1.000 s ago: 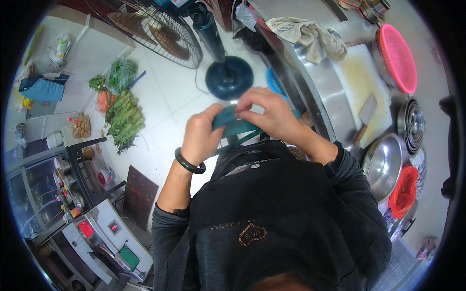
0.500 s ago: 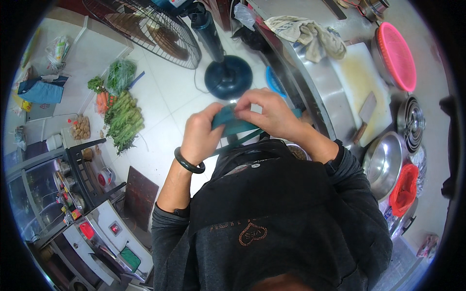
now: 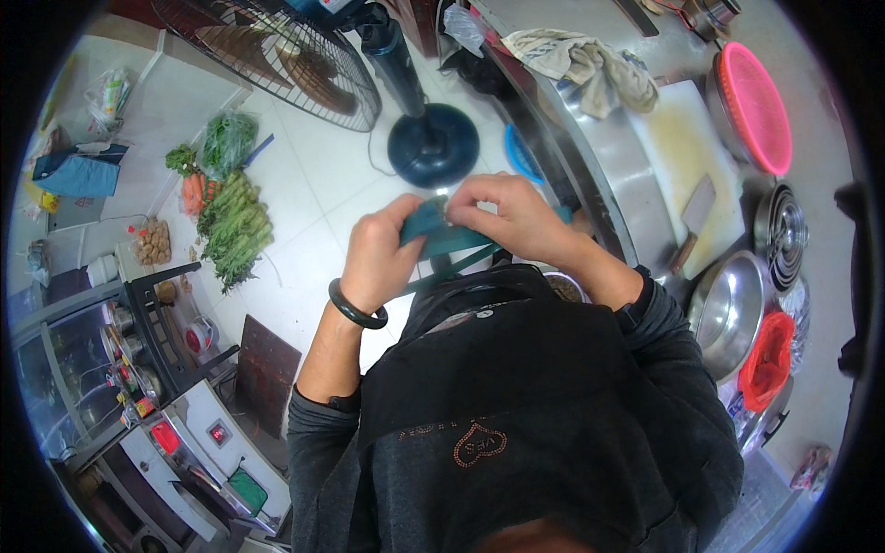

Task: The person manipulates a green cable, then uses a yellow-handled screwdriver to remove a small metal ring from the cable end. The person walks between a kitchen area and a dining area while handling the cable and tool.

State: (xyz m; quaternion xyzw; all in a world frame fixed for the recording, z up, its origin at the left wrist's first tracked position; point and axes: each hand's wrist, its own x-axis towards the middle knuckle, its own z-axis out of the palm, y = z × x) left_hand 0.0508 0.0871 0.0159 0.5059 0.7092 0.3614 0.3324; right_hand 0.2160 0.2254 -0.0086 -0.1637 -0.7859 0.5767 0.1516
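Observation:
Both my hands are raised in front of my chest, pinching a teal strip of cloth between them. My left hand, with a dark bangle on its wrist, grips the strip's left part. My right hand holds its upper end with the fingertips. A thin teal strap runs down from the cloth toward my black apron.
A steel counter on the right carries a white cutting board with a cleaver, a beige rag, a pink lid, steel bowls and a red bag. A standing fan and green vegetables lie on the tiled floor. A shelf stands lower left.
My hands have stayed together on the teal cloth, with only small finger shifts. The view has moved slightly.

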